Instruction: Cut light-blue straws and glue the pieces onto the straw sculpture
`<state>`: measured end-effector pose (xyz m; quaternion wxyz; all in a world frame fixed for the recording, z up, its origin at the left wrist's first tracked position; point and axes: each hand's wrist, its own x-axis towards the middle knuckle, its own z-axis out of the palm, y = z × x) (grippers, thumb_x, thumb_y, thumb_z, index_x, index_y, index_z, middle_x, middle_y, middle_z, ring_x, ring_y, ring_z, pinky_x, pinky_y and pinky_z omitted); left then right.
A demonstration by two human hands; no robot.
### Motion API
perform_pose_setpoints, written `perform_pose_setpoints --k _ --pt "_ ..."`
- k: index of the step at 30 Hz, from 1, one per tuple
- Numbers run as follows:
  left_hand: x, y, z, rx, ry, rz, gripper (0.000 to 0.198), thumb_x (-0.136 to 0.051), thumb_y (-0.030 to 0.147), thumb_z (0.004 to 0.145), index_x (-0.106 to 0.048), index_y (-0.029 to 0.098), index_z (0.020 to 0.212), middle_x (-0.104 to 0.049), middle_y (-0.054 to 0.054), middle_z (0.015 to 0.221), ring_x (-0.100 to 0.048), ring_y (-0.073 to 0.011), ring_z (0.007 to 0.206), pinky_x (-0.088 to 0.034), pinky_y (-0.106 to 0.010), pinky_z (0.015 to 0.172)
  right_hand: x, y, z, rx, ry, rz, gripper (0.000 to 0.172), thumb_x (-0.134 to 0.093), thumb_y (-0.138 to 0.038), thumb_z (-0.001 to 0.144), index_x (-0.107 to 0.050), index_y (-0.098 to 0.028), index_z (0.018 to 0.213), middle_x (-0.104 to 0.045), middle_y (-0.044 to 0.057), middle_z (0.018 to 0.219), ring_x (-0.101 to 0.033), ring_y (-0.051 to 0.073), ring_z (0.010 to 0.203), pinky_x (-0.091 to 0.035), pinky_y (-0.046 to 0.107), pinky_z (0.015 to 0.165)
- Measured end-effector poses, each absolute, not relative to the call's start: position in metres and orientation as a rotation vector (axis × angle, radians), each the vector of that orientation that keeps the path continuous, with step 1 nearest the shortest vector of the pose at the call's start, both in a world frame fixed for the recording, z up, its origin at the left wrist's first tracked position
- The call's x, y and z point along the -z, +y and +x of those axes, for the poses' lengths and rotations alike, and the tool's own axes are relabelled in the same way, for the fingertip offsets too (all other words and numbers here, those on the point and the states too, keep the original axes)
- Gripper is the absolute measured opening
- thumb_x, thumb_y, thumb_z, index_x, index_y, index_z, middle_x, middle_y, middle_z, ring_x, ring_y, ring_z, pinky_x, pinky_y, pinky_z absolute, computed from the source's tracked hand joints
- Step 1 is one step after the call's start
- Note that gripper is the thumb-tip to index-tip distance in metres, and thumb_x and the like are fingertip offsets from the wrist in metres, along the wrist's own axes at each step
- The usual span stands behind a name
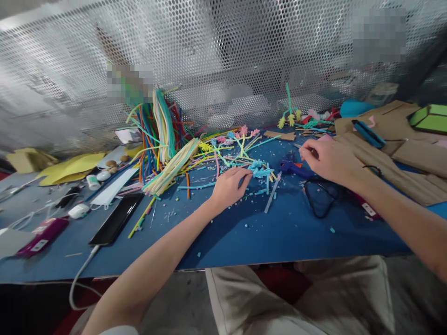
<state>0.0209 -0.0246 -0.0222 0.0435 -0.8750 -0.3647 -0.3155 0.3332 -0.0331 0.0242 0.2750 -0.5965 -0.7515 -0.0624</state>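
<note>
My left hand [230, 187] is closed, thumb and fingers pinching the near end of a light blue pipe-cleaner flower [260, 170] just above the table. My right hand [326, 159] is raised to the right, its fingertips pinched together; a thin pale sliver shows by them, too small to name. Below and left of that hand lies a dark blue glue gun [296, 169] with an orange part, its nozzle toward the blue flower. A translucent glue stick [272, 196] lies between the hands. Behind my left hand are pink pipe-cleaner flowers [243, 131] among loose stems.
A thick bundle of pipe cleaners [174, 166] lies at the back left, near a black phone [117, 219] on a white cable. A black cord [319, 211] loops at right. Brown cardboard [419, 151] covers the far right. A perforated metal screen [223, 60] stands behind; scraps litter the blue table [223, 239].
</note>
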Motion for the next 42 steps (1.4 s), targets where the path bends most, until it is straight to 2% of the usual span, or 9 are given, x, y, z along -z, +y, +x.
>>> perform_pose_setpoints --k 4,10,15,21,25,29,32,36,42 --pt "0.024 -0.024 0.023 0.993 -1.073 -2.728 0.023 -0.047 0.026 0.102 -0.068 0.018 0.105 -0.074 -0.008 0.095 -0.069 -0.0189 0.092 -0.056 -0.032 0.082 -0.024 -0.018 0.36 0.185 -2.196 -1.684 0.029 -0.057 -0.049 0.088 -0.069 -0.024 0.092 -0.072 0.007 0.083 -0.062 0.025 0.075 -0.038 0.034 0.061" --pt "0.026 -0.023 0.024 1.016 -1.103 -2.736 0.021 -0.049 0.025 0.101 -0.068 0.018 0.105 -0.074 -0.007 0.096 -0.069 -0.0193 0.093 -0.056 -0.033 0.084 0.001 0.009 0.357 0.075 -2.516 -1.766 0.06 -0.06 -0.07 0.079 -0.071 -0.018 0.106 -0.071 0.016 0.109 -0.067 0.032 0.095 -0.047 0.041 0.078" --pt "0.025 -0.021 0.022 0.994 -1.126 -2.71 0.018 -0.05 0.022 0.099 -0.067 0.018 0.1 -0.072 -0.006 0.089 -0.067 -0.0185 0.085 -0.054 -0.032 0.078 0.014 0.016 0.329 -0.041 -2.55 -1.919 0.038 -0.064 -0.048 0.081 -0.069 -0.015 0.097 -0.073 0.018 0.096 -0.069 0.031 0.086 -0.049 0.039 0.073" --pt "0.026 -0.02 0.02 0.962 -1.113 -2.672 0.016 -0.052 0.019 0.096 -0.066 0.018 0.104 -0.073 -0.006 0.093 -0.065 -0.0208 0.089 -0.052 -0.034 0.08 -0.001 0.016 0.322 0.056 -2.053 -1.787 0.04 -0.062 -0.038 0.081 -0.058 -0.013 0.113 -0.068 0.022 0.111 -0.067 0.036 0.095 -0.049 0.041 0.074" --pt "0.025 -0.021 0.02 0.908 -1.104 -2.665 0.019 -0.052 0.024 0.098 -0.066 0.017 0.108 -0.073 -0.007 0.096 -0.065 -0.0216 0.088 -0.051 -0.036 0.081 -0.02 0.001 0.321 -0.153 -1.817 -1.495 0.033 -0.06 -0.05 0.087 -0.061 -0.02 0.101 -0.069 0.011 0.085 -0.065 0.028 0.077 -0.05 0.04 0.071" --pt "0.023 -0.019 0.02 0.909 -1.114 -2.654 0.025 -0.049 0.032 0.102 -0.068 0.017 0.109 -0.073 -0.007 0.099 -0.065 -0.0213 0.091 -0.049 -0.036 0.085 -0.021 -0.021 0.309 -0.51 -1.729 -1.336 0.048 -0.046 -0.066 0.094 -0.066 -0.023 0.103 -0.056 0.001 0.059 -0.058 0.02 0.056 -0.049 0.035 0.061" --pt "0.023 -0.017 0.018 0.918 -1.123 -2.633 0.028 -0.047 0.033 0.103 -0.069 0.017 0.109 -0.074 -0.007 0.099 -0.065 -0.0207 0.09 -0.048 -0.036 0.084 -0.012 -0.033 0.303 -0.576 -1.775 -1.311 0.054 -0.041 -0.069 0.095 -0.07 -0.024 0.099 -0.054 0.0 0.057 -0.055 0.017 0.053 -0.046 0.033 0.058" --pt "0.022 -0.013 0.015 0.89 -1.138 -2.634 0.03 -0.045 0.033 0.104 -0.07 0.017 0.109 -0.075 -0.006 0.102 -0.065 -0.0197 0.09 -0.046 -0.036 0.085 -0.007 -0.043 0.306 -0.484 -1.812 -1.335 0.047 -0.052 -0.066 0.091 -0.068 -0.022 0.083 -0.06 0.001 0.062 -0.054 0.015 0.054 -0.042 0.031 0.056" --pt "0.022 -0.013 0.014 0.931 -1.146 -2.644 0.03 -0.048 0.035 0.103 -0.072 0.019 0.111 -0.077 -0.005 0.101 -0.066 -0.0187 0.09 -0.047 -0.036 0.084 -0.005 -0.05 0.307 -0.475 -1.888 -1.326 0.049 -0.059 -0.061 0.09 -0.065 -0.018 0.067 -0.058 0.001 0.054 -0.05 0.014 0.053 -0.035 0.029 0.056"
